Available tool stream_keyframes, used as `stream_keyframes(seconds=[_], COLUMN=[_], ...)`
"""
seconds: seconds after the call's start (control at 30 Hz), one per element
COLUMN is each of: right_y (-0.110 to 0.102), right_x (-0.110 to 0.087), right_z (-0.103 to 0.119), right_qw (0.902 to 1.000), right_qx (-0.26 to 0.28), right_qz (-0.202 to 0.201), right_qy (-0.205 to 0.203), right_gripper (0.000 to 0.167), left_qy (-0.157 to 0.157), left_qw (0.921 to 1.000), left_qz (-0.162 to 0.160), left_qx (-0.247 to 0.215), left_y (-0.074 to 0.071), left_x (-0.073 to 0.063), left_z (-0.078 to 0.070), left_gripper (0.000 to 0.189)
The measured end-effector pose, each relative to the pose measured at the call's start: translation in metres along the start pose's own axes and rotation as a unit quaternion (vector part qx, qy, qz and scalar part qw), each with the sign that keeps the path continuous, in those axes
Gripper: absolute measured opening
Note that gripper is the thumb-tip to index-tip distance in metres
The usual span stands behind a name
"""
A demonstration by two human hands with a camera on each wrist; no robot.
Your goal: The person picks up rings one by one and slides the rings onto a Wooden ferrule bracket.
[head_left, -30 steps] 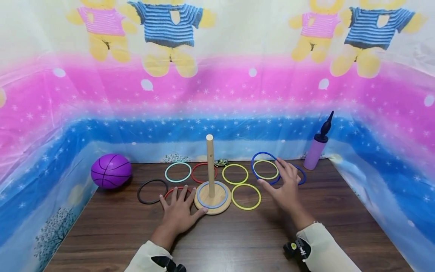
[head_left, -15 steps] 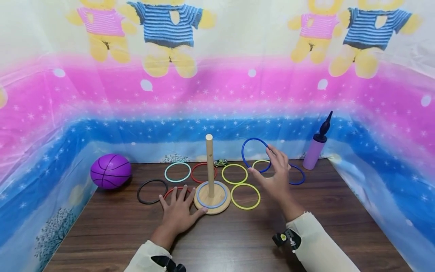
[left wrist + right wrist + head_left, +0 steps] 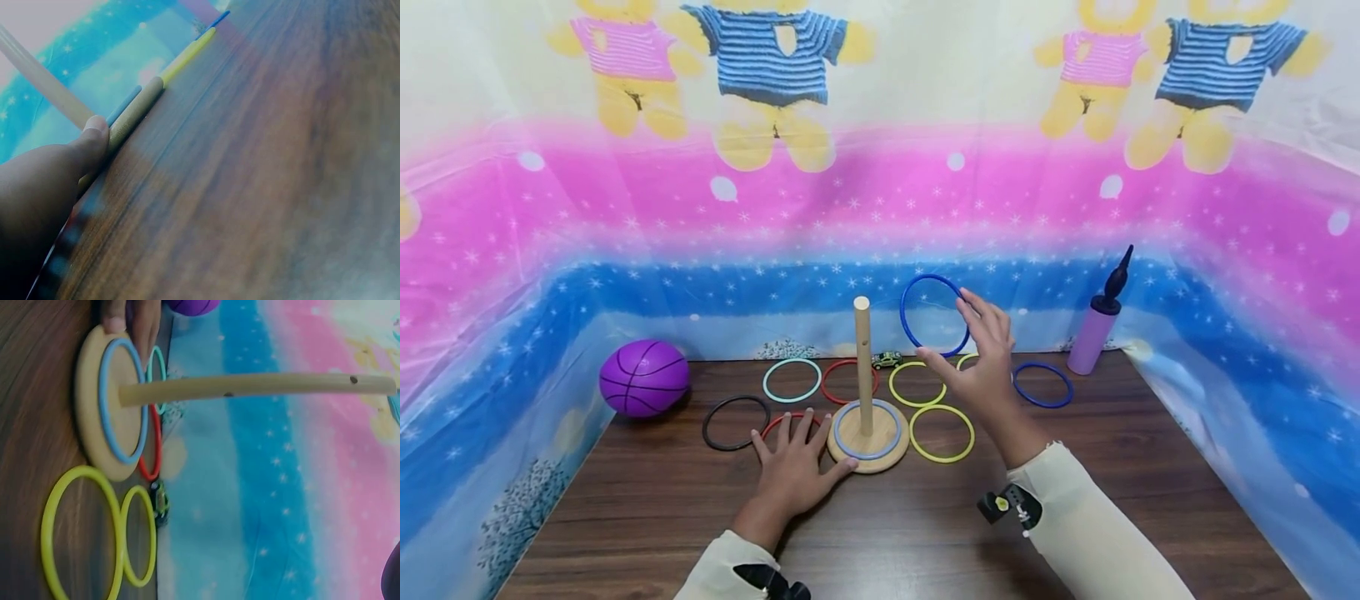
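My left hand lies on the table with fingers spread over a red ring. Its thumb touches the edge of the round wooden base. An upright wooden peg rises from this base, with a light blue ring lying around its foot. Raised to the right of the peg, my right hand holds a dark blue ring between thumb and fingers. That ring is tilted nearly upright, apart from the peg. The right wrist view shows the peg sideways.
Yellow rings, a cyan ring, a black ring, another red ring and another blue ring lie around. A toy car, purple ball and purple pump stand along the back.
My right hand has lifted the dark blue ring up and left, from near the back yellow ring to beside the peg's top. My left hand has stayed in place.
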State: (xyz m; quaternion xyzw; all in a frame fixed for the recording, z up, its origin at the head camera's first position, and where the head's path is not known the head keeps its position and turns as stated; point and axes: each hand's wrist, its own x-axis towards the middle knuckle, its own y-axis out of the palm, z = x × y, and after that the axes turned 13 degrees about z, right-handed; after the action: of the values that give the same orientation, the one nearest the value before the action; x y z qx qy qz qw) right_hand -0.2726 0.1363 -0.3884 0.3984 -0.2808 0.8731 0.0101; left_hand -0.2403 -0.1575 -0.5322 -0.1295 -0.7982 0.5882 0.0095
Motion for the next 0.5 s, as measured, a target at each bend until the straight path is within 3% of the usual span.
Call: stream_keyframes(seconds=[0.5], right_y=[0.022], right_x=[0.02], right_z=[0.025], right_qw=[0.9978], right_qx=[0.049], right_qz=[0.045], right_qy=[0.008], right_gripper=[0.107], left_qy=[-0.002], left_qw=[1.0], left_qz=[-0.001], left_qx=[0.004], left_y=[0.001], left_x=[0.001], left_z=[0.0], left_gripper=[0.096])
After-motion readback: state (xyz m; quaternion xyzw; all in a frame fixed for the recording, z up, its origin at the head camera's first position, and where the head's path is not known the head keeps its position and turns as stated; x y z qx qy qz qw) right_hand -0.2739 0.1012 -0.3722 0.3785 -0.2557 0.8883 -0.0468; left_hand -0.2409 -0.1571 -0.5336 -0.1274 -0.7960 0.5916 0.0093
